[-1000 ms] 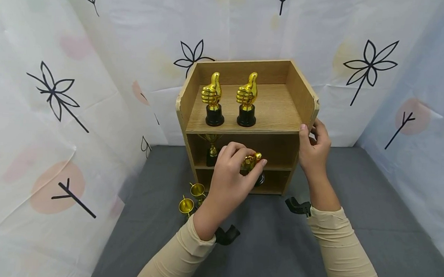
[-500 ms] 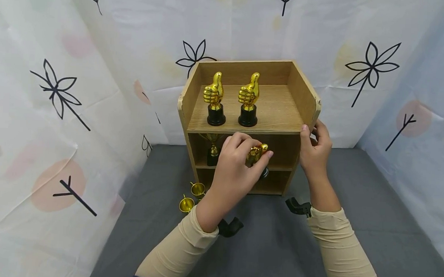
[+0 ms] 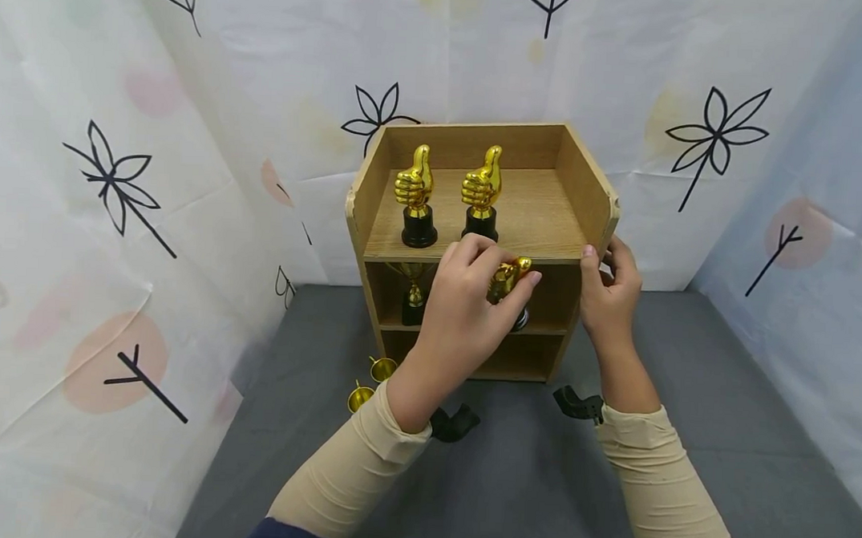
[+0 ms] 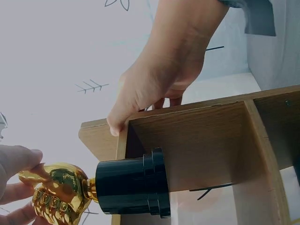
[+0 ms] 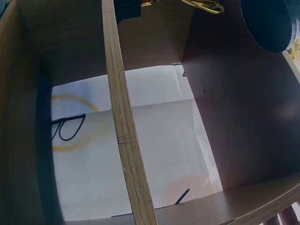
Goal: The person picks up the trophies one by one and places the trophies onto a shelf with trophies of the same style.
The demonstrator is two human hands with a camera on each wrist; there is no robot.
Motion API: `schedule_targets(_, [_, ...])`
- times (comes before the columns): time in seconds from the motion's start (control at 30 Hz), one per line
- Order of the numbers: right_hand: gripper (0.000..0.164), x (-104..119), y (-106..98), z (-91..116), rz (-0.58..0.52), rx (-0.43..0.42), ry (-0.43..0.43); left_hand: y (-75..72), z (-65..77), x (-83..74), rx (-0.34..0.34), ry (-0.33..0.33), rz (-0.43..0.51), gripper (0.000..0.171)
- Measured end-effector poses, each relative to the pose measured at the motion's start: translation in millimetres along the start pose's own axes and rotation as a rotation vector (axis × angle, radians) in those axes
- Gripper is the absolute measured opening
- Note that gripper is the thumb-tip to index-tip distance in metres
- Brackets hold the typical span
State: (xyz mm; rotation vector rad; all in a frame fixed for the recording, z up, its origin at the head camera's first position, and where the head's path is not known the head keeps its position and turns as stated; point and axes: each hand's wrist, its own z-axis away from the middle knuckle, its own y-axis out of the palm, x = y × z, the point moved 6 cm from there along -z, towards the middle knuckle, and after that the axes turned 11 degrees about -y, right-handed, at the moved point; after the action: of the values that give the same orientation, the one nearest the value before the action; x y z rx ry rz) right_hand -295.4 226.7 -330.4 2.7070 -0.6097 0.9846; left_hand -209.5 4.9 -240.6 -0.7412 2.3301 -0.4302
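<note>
My left hand [image 3: 466,303] holds a gold thumbs-up trophy [image 3: 506,280] by its golden part, in front of the middle compartment of a wooden shelf [image 3: 594,176]. In the left wrist view the trophy's black base [image 4: 129,187] points toward the shelf, and the fingers [image 4: 16,161] pinch the thumb end. My right hand [image 3: 610,297] grips the shelf's right side, thumb on the front edge. Two more thumbs-up trophies, a left one [image 3: 415,188] and a right one [image 3: 483,189], stand upright on the top board. The right one's base is partly hidden by my left hand.
A gold cup trophy [image 3: 414,291] stands at the left of the middle compartment. On the grey table [image 3: 307,464], left of my left forearm, are two gold cups, a rear one [image 3: 382,369] and a front one [image 3: 360,396]. Patterned white cloth [image 3: 266,77] surrounds the table.
My left hand has risen and shifted slightly right with the thumbs-up trophy, from the lower front of the shelf toward the top board's edge. The right hand keeps its grip.
</note>
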Motion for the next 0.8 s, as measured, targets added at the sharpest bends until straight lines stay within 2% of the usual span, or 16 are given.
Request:
schedule_targets(0.2, [0.043,4.3,0.9,1.0,0.019,0.004,0.006,1.2,-8.6,-5.0,0.006,0.018,-0.018,0.021])
schedule_targets(0.43, [0.044,34.0,3.6,1.9,-0.004,0.012,0.006,-4.4,-24.5,-8.6,-0.013,0.043,-0.021,0.019])
schedule_targets(0.8, [0.044,32.0,3.1,1.1,-0.007,0.016,0.016,-7.7,-45.4,-16.4,-0.025,0.079,-0.045,0.022])
